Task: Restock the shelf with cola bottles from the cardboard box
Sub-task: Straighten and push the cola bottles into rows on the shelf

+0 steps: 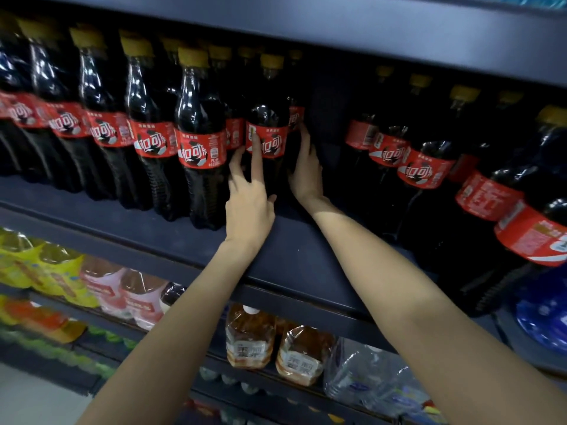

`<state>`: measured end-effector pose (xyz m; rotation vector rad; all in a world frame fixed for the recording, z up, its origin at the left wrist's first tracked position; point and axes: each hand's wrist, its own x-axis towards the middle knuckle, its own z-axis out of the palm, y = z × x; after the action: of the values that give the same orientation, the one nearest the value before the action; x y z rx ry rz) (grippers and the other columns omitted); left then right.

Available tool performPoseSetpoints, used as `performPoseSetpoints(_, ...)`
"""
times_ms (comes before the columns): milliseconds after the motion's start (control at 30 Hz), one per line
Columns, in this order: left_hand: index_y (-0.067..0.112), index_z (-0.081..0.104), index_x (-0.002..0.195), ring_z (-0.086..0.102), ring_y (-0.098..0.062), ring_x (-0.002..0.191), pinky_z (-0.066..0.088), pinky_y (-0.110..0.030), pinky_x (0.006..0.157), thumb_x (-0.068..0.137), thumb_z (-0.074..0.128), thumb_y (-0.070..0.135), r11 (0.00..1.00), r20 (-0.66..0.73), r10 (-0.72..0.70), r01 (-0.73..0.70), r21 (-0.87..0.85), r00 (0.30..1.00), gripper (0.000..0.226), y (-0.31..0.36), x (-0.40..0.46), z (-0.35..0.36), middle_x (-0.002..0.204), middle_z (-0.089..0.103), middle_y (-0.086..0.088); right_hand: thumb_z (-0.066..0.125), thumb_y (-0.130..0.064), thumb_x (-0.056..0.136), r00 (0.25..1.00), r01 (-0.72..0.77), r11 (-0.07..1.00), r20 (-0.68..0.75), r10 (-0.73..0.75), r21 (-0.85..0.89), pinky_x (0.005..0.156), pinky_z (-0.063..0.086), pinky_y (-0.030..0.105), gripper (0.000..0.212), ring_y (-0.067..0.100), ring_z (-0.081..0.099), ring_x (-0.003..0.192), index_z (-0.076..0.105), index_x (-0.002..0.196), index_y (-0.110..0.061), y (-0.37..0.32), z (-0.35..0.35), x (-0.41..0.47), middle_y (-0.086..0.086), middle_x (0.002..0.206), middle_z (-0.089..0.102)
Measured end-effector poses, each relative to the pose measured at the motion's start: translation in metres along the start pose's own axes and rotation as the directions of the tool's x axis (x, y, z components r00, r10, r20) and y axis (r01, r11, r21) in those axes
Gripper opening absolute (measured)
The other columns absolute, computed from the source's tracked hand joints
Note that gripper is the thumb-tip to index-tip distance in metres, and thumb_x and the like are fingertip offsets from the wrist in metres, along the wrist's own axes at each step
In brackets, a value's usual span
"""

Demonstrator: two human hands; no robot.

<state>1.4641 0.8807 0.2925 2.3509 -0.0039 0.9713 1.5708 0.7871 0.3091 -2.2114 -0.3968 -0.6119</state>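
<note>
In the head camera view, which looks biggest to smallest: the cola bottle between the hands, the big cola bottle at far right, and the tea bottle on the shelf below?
1. Big cola bottle at far right, though it is nearer the camera.
2. Cola bottle between the hands.
3. Tea bottle, partly hidden behind the shelf edge, so unsure.

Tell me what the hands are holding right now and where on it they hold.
Both hands hold one cola bottle standing on the shelf: the left hand has fingers on its red label, and the right hand is against its right side, around label height and below.

Dark gap between cola rows, larger bottles right.
</note>
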Motion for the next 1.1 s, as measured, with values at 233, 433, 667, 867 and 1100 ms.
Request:
performPoseSetpoints(233,0.02,-0.001,0.152,0.054,-0.044,0.112,0.053,-0.041,0.087,0.079,0.07,-0.001,0.993,0.036,0.08,-0.076,-0.089,0.996,0.104,-0.007,0.009,0.009,0.151,0.013,-0.017,0.051,-0.006,0.094,0.999,-0.025,0.969,-0.022,0.031,0.247,0.095,0.043,0.022,0.045,0.022,0.055,0.117,0.042,0.138,-0.012,0.006,-0.033,-0.018,0.01,0.126,0.057)
performPoseSetpoints(433,0.018,0.002,0.152,0.059,-0.038,0.106,0.049,-0.029,0.079,0.08,0.064,-0.002,0.981,0.106,0.112,-0.094,-0.168,0.988,0.097,-0.012,0.026,0.016,0.155,0.012,-0.013,0.068,-0.015,0.085,0.987,-0.02,0.947,0.155,-0.032,0.32,0.095,0.046,0.026,0.085,0.013,0.049,0.116,0.013,0.149,-0.029,-0.01,-0.038,-0.039,0.01,0.141,0.042)
performPoseSetpoints(667,0.007,0.013,0.151,0.042,-0.039,0.125,0.052,-0.047,0.082,0.08,0.057,-0.004,0.997,0.069,0.078,-0.078,0.002,0.995,0.085,-0.012,0.022,0.018,0.151,0.023,-0.019,0.066,-0.004,0.085,0.998,-0.03,0.978,0.063,0.017,0.209,0.098,0.046,0.032,0.085,0.025,0.052,0.12,0.013,0.151,-0.018,-0.031,-0.021,-0.031,0.013,0.137,0.049)
performPoseSetpoints(867,0.007,0.019,0.149,0.049,-0.038,0.119,0.047,-0.04,0.091,0.082,0.056,-0.002,0.983,0.138,0.048,-0.023,-0.18,0.989,0.077,-0.019,0.024,0.023,0.146,0.03,-0.019,0.064,-0.006,0.087,0.995,-0.076,0.975,0.079,0.061,0.21,0.101,0.042,0.033,0.083,0.025,0.048,0.124,0.012,0.151,-0.018,-0.031,-0.023,-0.03,0.013,0.139,0.046)
performPoseSetpoints(1100,0.015,0.031,0.145,0.057,-0.027,0.114,0.048,-0.043,0.092,0.083,0.06,0.015,0.965,0.121,-0.08,0.108,-0.241,0.989,0.068,-0.002,0.014,0.002,0.14,0.04,-0.011,0.061,-0.02,0.09,0.996,-0.044,0.998,0.074,0.047,-0.034,0.103,0.042,0.038,0.053,0.024,0.05,0.124,0.043,0.14,-0.02,-0.027,-0.055,-0.042,0.009,0.138,0.05)
